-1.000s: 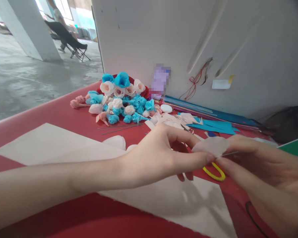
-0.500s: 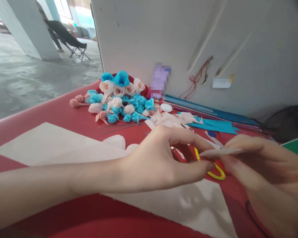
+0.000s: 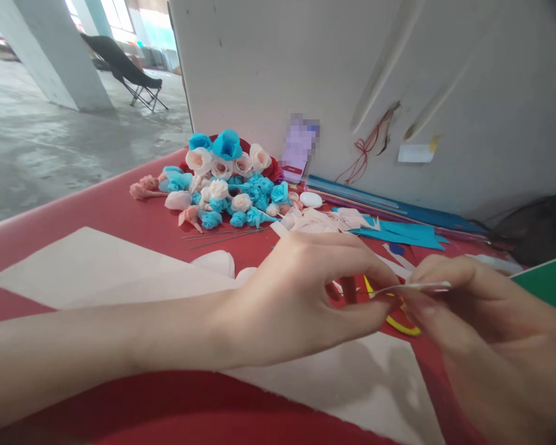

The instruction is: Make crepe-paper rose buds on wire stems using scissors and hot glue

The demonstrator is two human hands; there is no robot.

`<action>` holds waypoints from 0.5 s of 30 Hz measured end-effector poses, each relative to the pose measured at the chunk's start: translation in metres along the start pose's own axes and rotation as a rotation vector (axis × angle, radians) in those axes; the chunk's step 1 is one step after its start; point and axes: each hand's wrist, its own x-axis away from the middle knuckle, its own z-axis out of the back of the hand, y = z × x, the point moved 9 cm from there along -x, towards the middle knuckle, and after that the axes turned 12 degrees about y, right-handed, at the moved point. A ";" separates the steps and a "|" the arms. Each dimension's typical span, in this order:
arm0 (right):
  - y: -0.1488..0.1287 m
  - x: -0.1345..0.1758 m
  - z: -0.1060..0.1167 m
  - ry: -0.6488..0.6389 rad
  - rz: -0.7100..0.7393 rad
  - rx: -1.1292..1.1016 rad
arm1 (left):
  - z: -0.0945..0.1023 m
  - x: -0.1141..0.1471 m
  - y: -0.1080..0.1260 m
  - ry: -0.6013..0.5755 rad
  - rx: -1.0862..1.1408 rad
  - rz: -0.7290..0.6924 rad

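A thin pale paper petal, seen nearly edge-on, is stretched between both hands above the table. My left hand pinches its left end between thumb and index finger. On its other side, my right hand grips it between thumb and fingers. Below the fingertips lies a yellow handle loop, probably of scissors, partly covered by the hands. Pale paper sheets lie beneath my left arm, and cut rounded petals show behind the wrist.
Blue, cream and pink paper flowers are heaped at the back of the red table. Paper scraps, blue strips and thin wires lie nearby. A phone leans against the white panel.
Both hands have shifted slightly, with the fingertips coming closer together on the petal. It now looks thinner and more edge-on. The things on the table are unmoved.
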 end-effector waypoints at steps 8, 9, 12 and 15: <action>0.004 0.001 0.002 -0.023 0.016 0.082 | 0.002 0.000 0.000 -0.011 -0.058 -0.018; 0.004 0.001 0.001 -0.033 0.017 0.078 | 0.002 0.000 0.000 -0.011 -0.058 -0.014; 0.003 0.002 0.001 -0.012 0.003 0.010 | 0.003 -0.001 -0.002 0.009 -0.058 0.015; 0.002 0.002 0.003 0.033 -0.013 -0.057 | 0.003 -0.002 -0.002 0.018 -0.054 0.035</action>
